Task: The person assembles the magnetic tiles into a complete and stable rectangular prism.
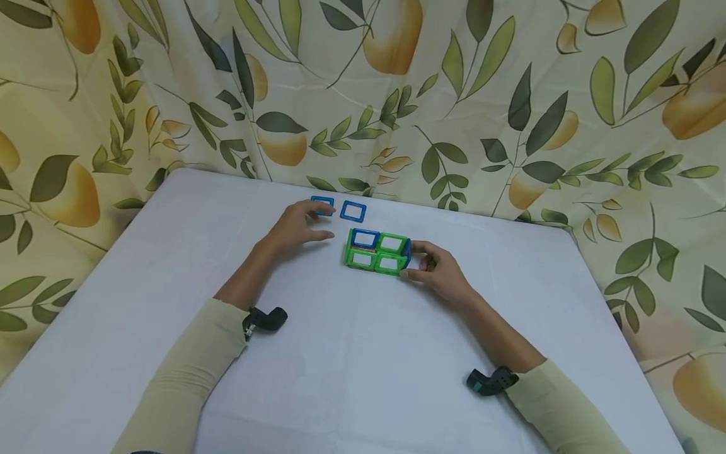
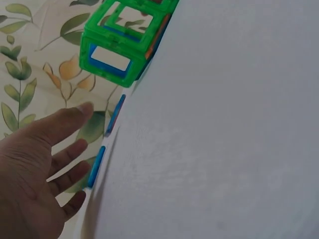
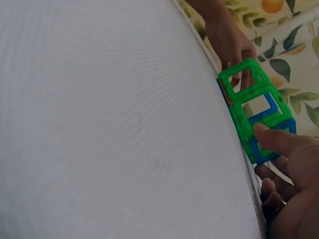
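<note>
A box-like block of green and blue magnetic tiles (image 1: 375, 262) stands on the white table. At its right end my right hand (image 1: 445, 271) grips it, with the thumb (image 3: 276, 139) on the front face and fingers at the end and back. Left of the block, my left hand (image 1: 295, 226) hovers with thumb and fingers spread apart and holds nothing. Its fingertips are nearest a blue square tile (image 1: 321, 198), which they partly cover in the head view. Another blue square tile (image 1: 355, 203) lies flat between that one and the block.
The white table (image 1: 363, 366) stretches toward me on both sides of the arms. A fruit-and-leaf patterned curtain (image 1: 363, 94) hangs right behind the table's back edge, close to the blue tiles. Each wrist wears a black strap device (image 1: 269, 320).
</note>
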A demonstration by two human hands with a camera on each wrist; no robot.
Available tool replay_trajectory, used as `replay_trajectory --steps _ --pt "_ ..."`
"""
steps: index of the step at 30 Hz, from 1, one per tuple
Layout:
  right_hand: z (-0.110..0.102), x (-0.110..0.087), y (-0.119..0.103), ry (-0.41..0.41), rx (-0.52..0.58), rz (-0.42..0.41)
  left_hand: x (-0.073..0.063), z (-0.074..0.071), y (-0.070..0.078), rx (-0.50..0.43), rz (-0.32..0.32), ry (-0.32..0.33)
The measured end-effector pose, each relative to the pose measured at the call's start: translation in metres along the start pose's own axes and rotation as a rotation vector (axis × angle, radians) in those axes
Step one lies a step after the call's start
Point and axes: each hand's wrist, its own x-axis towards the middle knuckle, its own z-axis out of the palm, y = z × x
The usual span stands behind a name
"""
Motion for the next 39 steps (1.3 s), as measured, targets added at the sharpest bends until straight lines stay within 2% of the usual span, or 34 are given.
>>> replay_trajectory --steps 6,14,22,30,39 --pt "0.001 -0.003 -0.001 0.000 0.001 0.015 0.002 -0.005 -0.007 0.035 -0.048 0.076" --pt "0.003 -0.003 0.000 0.007 0.011 0.023 0.001 -0.008 -0.020 -0.048 -0.138 0.156" --pt "0.003 -0.005 0.000 0.012 0.000 0.029 0.005 -0.008 -0.029 -0.018 -0.175 0.142" --pt "0.003 -0.005 -0.001 0.017 0.007 0.025 0.012 -0.009 -0.031 0.037 -0.215 0.118" --pt "0.001 -0.004 -0.004 0.010 0.023 0.012 0.020 -0.011 -0.031 0.123 -0.211 0.104"
